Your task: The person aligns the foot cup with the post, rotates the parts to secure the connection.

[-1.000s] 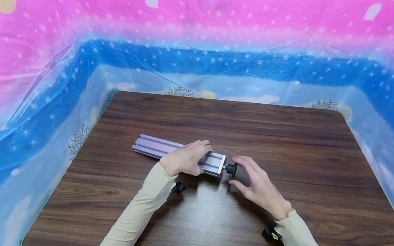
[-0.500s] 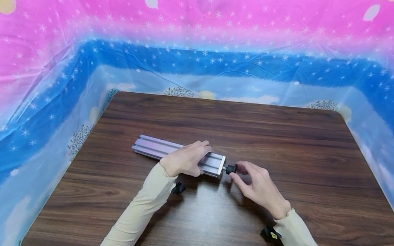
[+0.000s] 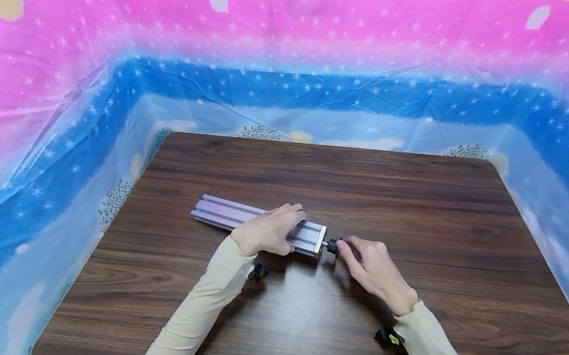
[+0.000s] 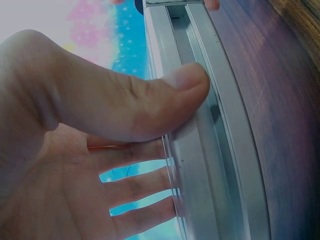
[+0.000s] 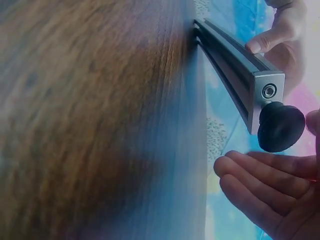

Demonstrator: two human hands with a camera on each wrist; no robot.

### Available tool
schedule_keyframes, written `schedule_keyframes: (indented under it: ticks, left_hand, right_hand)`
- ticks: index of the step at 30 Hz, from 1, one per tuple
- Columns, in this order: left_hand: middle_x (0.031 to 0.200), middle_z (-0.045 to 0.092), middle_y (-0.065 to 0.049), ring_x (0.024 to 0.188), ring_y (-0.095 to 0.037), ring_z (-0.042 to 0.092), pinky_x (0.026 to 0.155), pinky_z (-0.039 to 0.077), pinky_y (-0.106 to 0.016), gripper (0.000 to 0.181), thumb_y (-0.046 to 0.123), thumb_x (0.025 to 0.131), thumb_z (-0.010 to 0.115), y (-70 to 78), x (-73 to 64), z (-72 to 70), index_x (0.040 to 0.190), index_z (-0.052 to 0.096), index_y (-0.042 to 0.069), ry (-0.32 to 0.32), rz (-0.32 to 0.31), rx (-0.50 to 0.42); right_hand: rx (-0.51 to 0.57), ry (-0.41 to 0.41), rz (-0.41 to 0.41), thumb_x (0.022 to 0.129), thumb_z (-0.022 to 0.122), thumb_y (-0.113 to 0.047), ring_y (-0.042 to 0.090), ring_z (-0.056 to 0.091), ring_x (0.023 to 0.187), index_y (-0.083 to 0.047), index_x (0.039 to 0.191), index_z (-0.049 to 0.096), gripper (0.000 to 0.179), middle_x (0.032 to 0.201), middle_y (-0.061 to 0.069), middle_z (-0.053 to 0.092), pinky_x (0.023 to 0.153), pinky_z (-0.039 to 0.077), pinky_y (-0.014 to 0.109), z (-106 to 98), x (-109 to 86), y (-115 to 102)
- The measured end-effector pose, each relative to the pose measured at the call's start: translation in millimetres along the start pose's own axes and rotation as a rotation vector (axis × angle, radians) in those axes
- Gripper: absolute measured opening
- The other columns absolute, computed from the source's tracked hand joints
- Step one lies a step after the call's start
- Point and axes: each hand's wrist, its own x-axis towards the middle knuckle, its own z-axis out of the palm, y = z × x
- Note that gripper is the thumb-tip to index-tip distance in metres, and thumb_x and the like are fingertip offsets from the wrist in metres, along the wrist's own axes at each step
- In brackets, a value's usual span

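My left hand (image 3: 269, 228) grips a silver slotted aluminium profile (image 3: 230, 208) across its middle. In the left wrist view the thumb (image 4: 145, 107) lies along one slotted face and the other fingers reach round behind. The profile's right end carries a square end plate (image 5: 261, 100) with a socket screw, and a black round knob (image 5: 281, 129) on a short metal stem sticks out of it. My right hand (image 3: 378, 269) pinches that knob between thumb and index finger, its other fingers stretched below. The knob end stands raised; the far end is close to the table.
The brown wood-grain table (image 3: 313, 173) spreads round the profile. Pink and blue patterned cloth (image 3: 288, 87) hangs behind and along both sides. A black wrist mount (image 3: 258, 272) sits under the left sleeve, another black mount (image 3: 387, 335) at the right.
My right hand's thumb and fingers have closed in from around the knob and now pinch it. The left hand and the profile stay where they were.
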Motion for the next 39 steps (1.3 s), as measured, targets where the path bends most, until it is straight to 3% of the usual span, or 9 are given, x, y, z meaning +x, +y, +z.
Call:
schedule_keyframes:
  ticks: [2, 6, 8, 12, 17, 25, 32, 35, 39]
  left_hand:
    - [0.112, 0.058, -0.006, 0.102, -0.023, 0.054, 0.09, 0.049, -0.038, 0.058, 0.003, 0.072, 0.079, -0.2, -0.4, -0.4, 0.126, 0.061, 0.002, -0.001, -0.003, 0.0]
    - [0.111, 0.057, -0.006, 0.103, -0.023, 0.054, 0.091, 0.049, -0.039, 0.058, 0.004, 0.073, 0.08, -1.3, -0.5, -1.1, 0.127, 0.061, 0.002, -0.006, -0.014, 0.002]
    - [0.11, 0.057, -0.005, 0.102, -0.023, 0.054, 0.09, 0.049, -0.038, 0.057, 0.004, 0.073, 0.08, -1.7, -0.6, -1.4, 0.127, 0.061, 0.002, -0.006, -0.017, 0.007]
    - [0.108, 0.057, -0.005, 0.1, -0.022, 0.053, 0.088, 0.049, -0.037, 0.056, 0.004, 0.072, 0.08, -2.1, -1.0, -1.5, 0.125, 0.061, 0.003, -0.004, -0.015, 0.012]
    - [0.107, 0.056, -0.004, 0.099, -0.021, 0.053, 0.087, 0.049, -0.037, 0.056, 0.004, 0.071, 0.08, -1.6, -1.4, -2.0, 0.124, 0.061, 0.003, -0.003, -0.014, 0.013]
    - [0.107, 0.057, -0.004, 0.097, -0.021, 0.053, 0.086, 0.048, -0.035, 0.055, 0.004, 0.069, 0.078, -1.0, -0.6, -1.8, 0.122, 0.062, 0.002, 0.015, 0.02, 0.036]
    - [0.108, 0.058, -0.005, 0.097, -0.022, 0.053, 0.087, 0.048, -0.036, 0.053, 0.005, 0.07, 0.08, -0.9, 0.2, -0.5, 0.12, 0.062, 0.002, 0.019, 0.033, 0.036]
    - [0.109, 0.058, -0.006, 0.098, -0.022, 0.053, 0.087, 0.048, -0.036, 0.053, 0.006, 0.07, 0.08, -0.4, -0.2, -0.7, 0.121, 0.063, 0.001, 0.014, 0.026, 0.032]
    - [0.109, 0.058, -0.005, 0.098, -0.022, 0.053, 0.087, 0.048, -0.036, 0.054, 0.005, 0.071, 0.08, -0.4, -0.4, -0.9, 0.121, 0.063, 0.002, 0.01, 0.017, 0.029]
  right_hand:
    - [0.041, 0.005, -0.032, 0.096, 0.067, -0.023, 0.008, 0.067, 0.075, -0.007, 0.108, 0.07, 0.02, 0.09, -0.001, 0.072, 0.069, 0.057, 0.029, 0.0, -0.8, 0.8]
    - [0.091, 0.012, -0.154, 0.082, 0.083, -0.02, 0.021, 0.068, 0.108, 0.001, 0.134, 0.057, 0.062, 0.124, 0.012, 0.068, 0.092, 0.055, 0.029, 0.2, -1.3, 1.5]
    - [0.084, 0.02, -0.203, 0.077, 0.087, -0.018, 0.023, 0.064, 0.116, 0.001, 0.136, 0.055, 0.069, 0.129, 0.012, 0.064, 0.101, 0.049, 0.023, -0.1, -0.7, 0.9]
    - [0.075, 0.047, -0.249, 0.075, 0.086, -0.009, 0.023, 0.061, 0.116, 0.002, 0.129, 0.059, 0.061, 0.126, 0.011, 0.062, 0.108, 0.037, 0.013, -0.1, 0.2, 1.3]
    - [0.067, 0.057, -0.244, 0.077, 0.084, -0.008, 0.021, 0.063, 0.111, 0.002, 0.122, 0.062, 0.051, 0.119, 0.01, 0.065, 0.104, 0.04, 0.015, 0.7, -0.2, 2.3]
    - [0.021, 0.098, -0.195, 0.083, 0.08, -0.017, 0.018, 0.072, 0.097, 0.0, 0.119, 0.068, 0.041, 0.107, 0.006, 0.073, 0.083, 0.057, 0.035, 1.2, -2.2, 2.4]
    - [-0.033, 0.082, -0.109, 0.093, 0.07, -0.02, 0.004, 0.067, 0.072, -0.009, 0.1, 0.072, 0.013, 0.086, -0.005, 0.072, 0.065, 0.056, 0.027, 2.8, -1.1, 2.9]
    - [-0.062, 0.062, -0.068, 0.096, 0.066, -0.024, 0.002, 0.059, 0.065, -0.014, 0.092, 0.071, 0.012, 0.077, -0.009, 0.066, 0.061, 0.052, 0.026, 2.7, -0.3, 2.3]
    - [-0.05, 0.034, -0.035, 0.097, 0.065, -0.024, 0.007, 0.063, 0.069, -0.01, 0.105, 0.072, 0.018, 0.084, -0.005, 0.07, 0.065, 0.054, 0.031, 2.7, -1.4, 2.2]
